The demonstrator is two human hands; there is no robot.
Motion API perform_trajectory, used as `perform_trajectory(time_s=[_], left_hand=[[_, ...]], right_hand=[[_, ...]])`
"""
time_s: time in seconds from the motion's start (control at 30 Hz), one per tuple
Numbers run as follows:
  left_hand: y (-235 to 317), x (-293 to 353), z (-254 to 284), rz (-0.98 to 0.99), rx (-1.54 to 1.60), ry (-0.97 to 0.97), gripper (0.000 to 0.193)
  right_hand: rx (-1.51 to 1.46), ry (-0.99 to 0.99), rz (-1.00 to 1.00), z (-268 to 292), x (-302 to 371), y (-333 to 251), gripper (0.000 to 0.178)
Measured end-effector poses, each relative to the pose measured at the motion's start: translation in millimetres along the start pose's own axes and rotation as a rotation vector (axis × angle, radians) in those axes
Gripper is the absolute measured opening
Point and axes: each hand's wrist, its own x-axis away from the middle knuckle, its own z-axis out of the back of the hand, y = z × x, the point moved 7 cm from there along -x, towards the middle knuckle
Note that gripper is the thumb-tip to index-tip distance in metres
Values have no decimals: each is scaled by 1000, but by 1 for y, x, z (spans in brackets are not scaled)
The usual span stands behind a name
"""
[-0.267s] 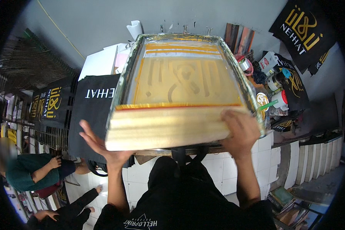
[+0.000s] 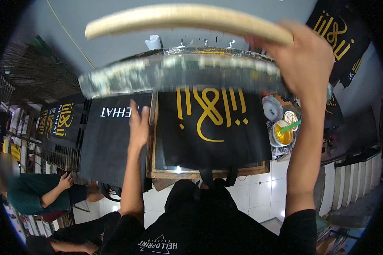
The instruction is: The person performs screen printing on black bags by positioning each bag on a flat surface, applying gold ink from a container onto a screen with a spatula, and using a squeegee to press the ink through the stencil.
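Note:
My right hand [image 2: 306,61] is raised at the upper right, its fingers wrapped around one end of a wide wooden squeegee [image 2: 178,17]. Just below the squeegee, the ink-smeared edge of a screen printing frame [image 2: 178,72] is tilted up off the table. Whether my right hand also touches the frame is hidden. Under the frame, a black fabric bag [image 2: 187,151] with a golden-yellow design lies flat on the printing board [image 2: 170,173]. My left hand [image 2: 139,127] is empty, fingers apart, over the right edge of a stack of black bags [image 2: 110,148] with white lettering.
To the right stand a tub of yellow ink [image 2: 281,134] with a green stick [image 2: 290,126] and another container [image 2: 272,108]. Printed black bags hang on racks [image 2: 57,123] at the left and on the right wall. A person in a green top [image 2: 34,191] sits at the lower left.
The screen frame has swung up from lying flat, uncovering the printed bag. The squeegee has risen with my right hand. My left hand has left the squeegee's side and moved up over the stack.

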Motion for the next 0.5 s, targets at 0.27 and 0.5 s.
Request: perform_trajectory(time_s=[0.27, 0.5], left_hand=[[-107, -13, -43, 274, 146, -201, 50], [-125, -42, 125, -46, -156, 150, 19]], right_hand=[[-133, -197, -269, -11, -108, 28, 41], [-219, -48, -135, -25, -146, 34, 47]])
